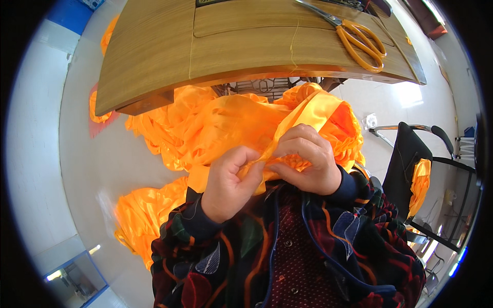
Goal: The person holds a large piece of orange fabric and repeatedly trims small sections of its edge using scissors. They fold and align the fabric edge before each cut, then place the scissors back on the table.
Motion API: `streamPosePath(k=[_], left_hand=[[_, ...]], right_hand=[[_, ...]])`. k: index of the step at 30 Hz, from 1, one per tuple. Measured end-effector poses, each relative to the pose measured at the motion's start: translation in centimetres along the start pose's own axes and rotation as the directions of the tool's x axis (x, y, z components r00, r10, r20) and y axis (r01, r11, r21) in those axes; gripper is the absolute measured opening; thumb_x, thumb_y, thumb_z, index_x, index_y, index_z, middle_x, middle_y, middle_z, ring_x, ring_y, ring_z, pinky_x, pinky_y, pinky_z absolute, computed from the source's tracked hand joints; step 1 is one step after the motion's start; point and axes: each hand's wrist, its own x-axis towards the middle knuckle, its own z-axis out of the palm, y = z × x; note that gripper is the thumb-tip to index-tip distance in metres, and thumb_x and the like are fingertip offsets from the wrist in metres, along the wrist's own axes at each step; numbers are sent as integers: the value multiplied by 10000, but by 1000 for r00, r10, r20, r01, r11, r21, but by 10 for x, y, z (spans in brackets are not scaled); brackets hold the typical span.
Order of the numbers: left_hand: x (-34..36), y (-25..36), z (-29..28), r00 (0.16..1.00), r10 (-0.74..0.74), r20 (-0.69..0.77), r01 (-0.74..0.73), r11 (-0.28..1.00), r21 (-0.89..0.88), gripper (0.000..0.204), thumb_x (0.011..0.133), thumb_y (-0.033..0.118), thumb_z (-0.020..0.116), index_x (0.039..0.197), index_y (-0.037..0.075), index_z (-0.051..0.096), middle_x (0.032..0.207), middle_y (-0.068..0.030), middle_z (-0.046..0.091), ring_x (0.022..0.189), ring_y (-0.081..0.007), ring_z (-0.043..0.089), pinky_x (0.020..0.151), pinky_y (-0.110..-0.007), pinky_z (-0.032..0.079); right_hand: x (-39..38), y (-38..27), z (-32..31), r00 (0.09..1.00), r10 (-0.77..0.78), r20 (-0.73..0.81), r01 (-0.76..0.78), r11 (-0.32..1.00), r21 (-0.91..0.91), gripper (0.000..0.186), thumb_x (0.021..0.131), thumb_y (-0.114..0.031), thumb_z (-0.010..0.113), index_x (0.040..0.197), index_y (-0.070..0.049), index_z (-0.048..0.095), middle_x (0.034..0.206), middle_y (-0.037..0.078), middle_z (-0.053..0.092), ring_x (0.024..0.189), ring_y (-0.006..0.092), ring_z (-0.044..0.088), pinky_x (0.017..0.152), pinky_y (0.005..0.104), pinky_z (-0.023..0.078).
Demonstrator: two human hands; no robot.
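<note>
A large heap of shiny orange satin cloth [215, 120] spreads over my lap and down under the table edge. My left hand [231, 179] pinches a folded edge of that cloth between thumb and fingers. Close beside it, my right hand [308, 159] has its fingers curled on the same strip, thumb pointing toward the left thumb. Both hands meet just in front of my chest. From the right hand a smooth flat band of the cloth runs up and away to the right. The exact bit between the fingertips is partly hidden.
Ahead stands a wooden sewing table [149, 56] with a metal treadle grate [262, 87] beneath. Orange-handled scissors [359, 43] lie on its right part, and loose threads cross the top. A black chair [405, 164] with orange cloth on it is at the right.
</note>
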Motion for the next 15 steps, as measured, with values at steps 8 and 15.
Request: streamPosePath(k=[8,15], left_hand=[[18,13,11,994,93,58,-97,994,55,35,897,51,593,887,25,573,724,50,485,641,-20,411,580,-191,364],[22,11,17,991,92,93,-89,995,-39,97,893,35,591,986,17,573,788,32,509,698,-28,438,630,-186,377]], right_hand=[[-1,1,-17,999,-7,-48,7,1000,-2,239,647,-58,788,842,-83,652,821,53,623,780,248,617,685,338,473],[-5,6,-22,991,130,30,-134,956,262,169,712,4,739,826,-45,624,786,71,622,763,256,610,666,328,482]])
